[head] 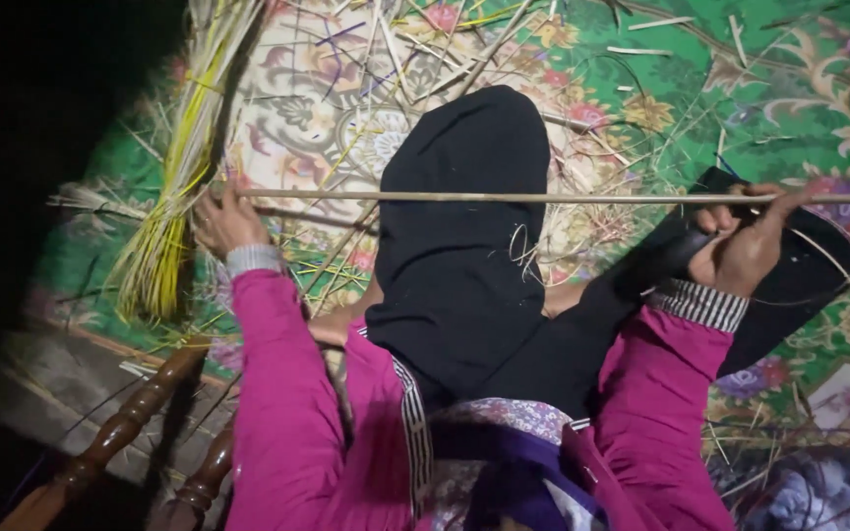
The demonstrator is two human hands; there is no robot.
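- My left hand (223,221) closes its fingers around one end of a long thin cane strip (543,198); the grip is a pinch, knuckles turned up, just at the strip's left end.
- My right hand (745,241) is curled shut on the same strip far along to the right, thumb and fingers pressed together over it.
- The strip runs level and nearly straight from one hand to the other, across my raised knees in black cloth (464,256), and carries on past my right hand to the picture's right edge.
- A second, thinner strip (312,213) lies just under the first near my left hand, slanting slightly down towards the knee.
- Beside my left hand, almost touching it, stands a bundle of yellow-green straw (174,187), tilted, its lower ends fanned out on the floor.
- Beneath everything is a green flowered mat (799,88), strewn with loose splinters and straw offcuts (641,39).
- Room to move: above the strip, the mat is open to the top edge apart from the litter; to the right the mat is open too.
- To the left it is tight: the straw bundle, then darkness where I cannot tell what lies there.
- At lower left, two turned wooden legs (120,433) slant up close under my left sleeve (277,393), near the mat's edge.
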